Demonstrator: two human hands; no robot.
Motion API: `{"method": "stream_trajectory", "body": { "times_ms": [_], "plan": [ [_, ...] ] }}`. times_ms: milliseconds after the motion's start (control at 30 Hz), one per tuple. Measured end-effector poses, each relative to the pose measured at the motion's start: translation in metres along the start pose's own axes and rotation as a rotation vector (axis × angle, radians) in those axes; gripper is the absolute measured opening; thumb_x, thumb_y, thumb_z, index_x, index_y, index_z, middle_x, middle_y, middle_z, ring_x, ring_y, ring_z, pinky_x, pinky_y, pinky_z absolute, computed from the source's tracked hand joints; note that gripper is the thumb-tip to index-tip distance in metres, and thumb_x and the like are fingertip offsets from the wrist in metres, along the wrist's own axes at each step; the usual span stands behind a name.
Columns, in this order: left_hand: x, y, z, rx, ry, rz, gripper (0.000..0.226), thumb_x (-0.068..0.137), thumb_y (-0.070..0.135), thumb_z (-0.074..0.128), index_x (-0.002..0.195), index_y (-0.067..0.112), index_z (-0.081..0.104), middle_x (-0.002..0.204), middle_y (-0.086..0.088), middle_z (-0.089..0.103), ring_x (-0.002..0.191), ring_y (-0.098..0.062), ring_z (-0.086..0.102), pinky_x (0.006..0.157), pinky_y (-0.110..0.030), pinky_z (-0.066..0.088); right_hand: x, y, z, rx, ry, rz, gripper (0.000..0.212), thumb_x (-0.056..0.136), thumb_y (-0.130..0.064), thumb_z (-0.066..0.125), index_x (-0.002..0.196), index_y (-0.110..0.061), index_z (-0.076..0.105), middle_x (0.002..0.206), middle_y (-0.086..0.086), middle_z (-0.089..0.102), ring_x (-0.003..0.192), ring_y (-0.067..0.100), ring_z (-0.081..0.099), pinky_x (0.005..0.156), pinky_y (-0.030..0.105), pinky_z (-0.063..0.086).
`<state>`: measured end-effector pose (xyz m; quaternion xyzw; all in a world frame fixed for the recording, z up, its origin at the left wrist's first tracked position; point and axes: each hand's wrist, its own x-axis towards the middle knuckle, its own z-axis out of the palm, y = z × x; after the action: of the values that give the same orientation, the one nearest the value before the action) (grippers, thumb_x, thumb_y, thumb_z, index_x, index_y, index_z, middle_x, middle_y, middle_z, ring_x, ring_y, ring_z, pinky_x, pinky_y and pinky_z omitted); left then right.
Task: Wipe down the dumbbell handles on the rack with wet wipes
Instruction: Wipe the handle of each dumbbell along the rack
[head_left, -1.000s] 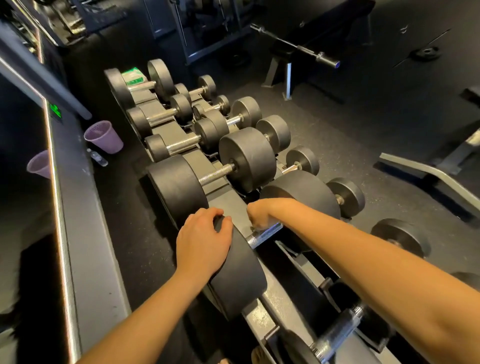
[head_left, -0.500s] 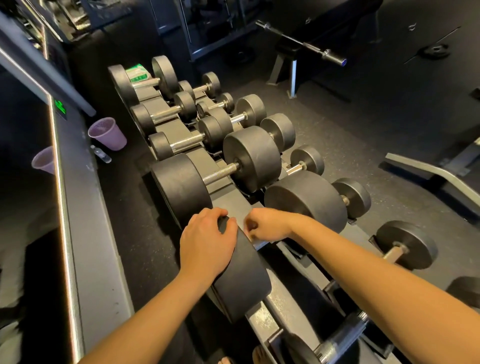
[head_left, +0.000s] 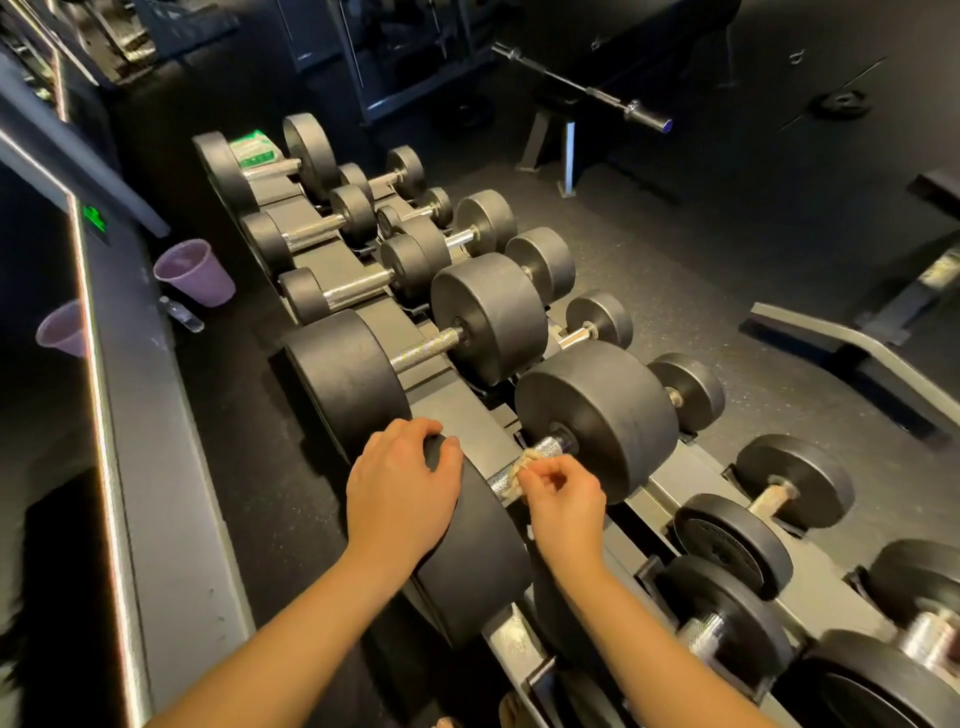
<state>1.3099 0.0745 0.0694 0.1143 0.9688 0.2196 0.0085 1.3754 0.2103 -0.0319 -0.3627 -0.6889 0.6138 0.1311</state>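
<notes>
The right hand (head_left: 566, 504) pinches a crumpled, soiled-looking wet wipe (head_left: 521, 464) between thumb and fingertips and holds it against the knurled steel handle (head_left: 549, 446) of a large black dumbbell (head_left: 597, 415) on the upper tier of the rack (head_left: 452, 415). The wipe touches the handle near its middle. The left hand (head_left: 400, 488) lies on the near left head (head_left: 478, 571) of this same dumbbell, its fingers curled over the head's far rim and gripping it. To the right, on the lower tier, stand smaller dumbbells (head_left: 727, 618); the nearest ones are blurred. Just beyond the held dumbbell lies a second large dumbbell (head_left: 488, 317), its bare handle uncovered, and behind it the two rows run away toward the far left with ever smaller weights. On the handle of the farthest dumbbell in the left row rests a green and white wipes pack (head_left: 254, 150). Left of the rack, on the dark floor, a purple plastic cup (head_left: 195, 270) stands upright with a small clear bottle (head_left: 182, 314) lying just beside it; a mirror wall on the far left reflects the cup. Well beyond the rack, a barbell (head_left: 582, 88) sits across a bench stand.
</notes>
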Motion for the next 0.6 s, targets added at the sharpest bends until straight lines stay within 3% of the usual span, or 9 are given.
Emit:
{"method": "stream_trajectory", "body": {
  "times_ms": [133,233,333,400,467,500,600],
  "plan": [
    [0.000,-0.001,0.000,0.000,0.003,0.001,0.038,0.100,0.046,0.051,0.127,0.026,0.067,0.120,0.009,0.066,0.110,-0.012,0.058,0.093,-0.039,0.051,-0.020,0.010,0.005,0.237,-0.144,0.296,0.015,0.086,0.001,0.069,0.075,-0.009,0.069,0.065,0.000,0.067,0.059,0.010,0.059,0.057,0.024,0.048],
    [0.000,-0.003,0.001,0.002,-0.003,-0.001,0.039,0.099,0.048,0.050,0.127,0.027,0.067,0.120,0.009,0.066,0.111,-0.013,0.058,0.094,-0.041,0.051,-0.019,0.009,0.002,0.519,-0.284,0.563,0.019,0.085,0.014,0.059,0.078,0.000,0.069,0.070,0.017,0.065,0.056,0.021,0.060,0.052,0.025,0.049],
    [0.001,-0.003,0.001,-0.005,-0.003,0.004,0.039,0.099,0.047,0.050,0.127,0.027,0.067,0.119,0.009,0.066,0.111,-0.012,0.058,0.093,-0.039,0.051,0.008,0.007,-0.001,0.879,-0.161,0.686,0.022,0.086,0.020,0.047,0.082,0.006,0.064,0.073,0.018,0.059,0.056,0.021,0.060,0.055,0.029,0.058],
    [0.000,-0.003,0.001,-0.018,-0.001,0.003,0.039,0.099,0.048,0.049,0.127,0.026,0.067,0.118,0.009,0.066,0.110,-0.012,0.058,0.093,-0.039,0.051,0.025,0.010,-0.002,1.052,-0.028,0.725,0.024,0.088,0.020,0.046,0.083,0.006,0.065,0.075,0.016,0.059,0.062,0.022,0.059,0.067,0.033,0.061],
    [-0.001,-0.003,0.001,-0.022,-0.002,0.003,0.041,0.098,0.049,0.048,0.127,0.027,0.067,0.118,0.010,0.066,0.110,-0.012,0.058,0.094,-0.040,0.051,0.024,0.011,0.004,1.077,-0.026,0.769,0.025,0.089,0.019,0.045,0.085,0.004,0.065,0.079,0.016,0.063,0.073,0.025,0.063,0.076,0.037,0.059],
    [0.000,-0.003,0.001,-0.023,-0.002,0.001,0.041,0.098,0.049,0.048,0.126,0.027,0.067,0.118,0.010,0.066,0.111,-0.012,0.058,0.094,-0.040,0.051,0.017,0.011,0.009,1.050,-0.088,0.788,0.026,0.087,0.019,0.043,0.084,0.003,0.063,0.080,0.017,0.064,0.075,0.026,0.066,0.073,0.037,0.059],
    [0.000,-0.004,0.002,-0.020,-0.003,-0.005,0.041,0.097,0.049,0.048,0.126,0.027,0.067,0.118,0.010,0.066,0.110,-0.013,0.058,0.093,-0.040,0.051,0.001,0.011,0.018,0.905,-0.222,0.850,0.028,0.085,0.019,0.038,0.069,-0.001,0.051,0.068,0.015,0.053,0.053,0.022,0.057,0.049,0.029,0.055]
  ]
}}
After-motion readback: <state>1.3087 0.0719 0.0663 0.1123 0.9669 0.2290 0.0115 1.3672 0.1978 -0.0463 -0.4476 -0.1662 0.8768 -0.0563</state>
